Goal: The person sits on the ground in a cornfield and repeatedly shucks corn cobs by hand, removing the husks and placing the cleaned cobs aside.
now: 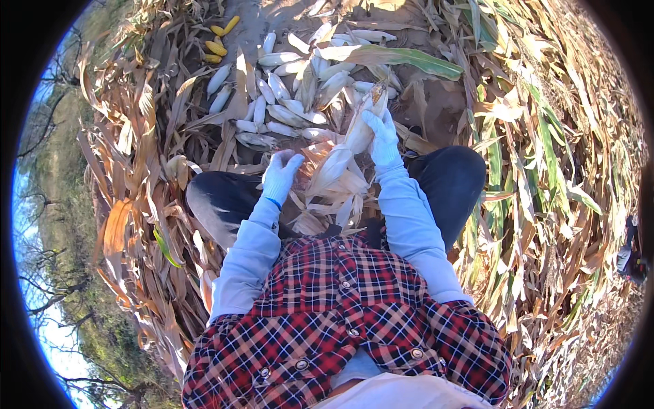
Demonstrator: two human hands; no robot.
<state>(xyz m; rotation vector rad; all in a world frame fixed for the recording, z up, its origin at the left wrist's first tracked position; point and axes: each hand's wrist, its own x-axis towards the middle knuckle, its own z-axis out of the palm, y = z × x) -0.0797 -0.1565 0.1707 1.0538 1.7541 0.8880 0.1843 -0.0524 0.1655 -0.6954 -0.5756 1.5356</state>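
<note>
My right hand (pixel 383 136), in a white glove, is closed around an ear of corn (pixel 359 133) held up in front of me. Its pale husk leaves (pixel 331 169) are peeled back and hang toward my lap. My left hand (pixel 278 176), also gloved, is to the left of these leaves, over my left knee. The thumb stands apart from the bent fingers, and I see nothing held there, though the fingertips are partly hidden. Beyond both hands lies a heap of pale, husk-wrapped ears (pixel 286 114) on the ground.
Several bare yellow cobs (pixel 216 48) lie at the far left of the heap. Dry corn stalks and leaves (pixel 146 170) are piled on my left, with more stalks (pixel 538 170) on my right. A long green leaf (pixel 398 57) crosses the heap. My bent knees (pixel 455 180) flank the work area.
</note>
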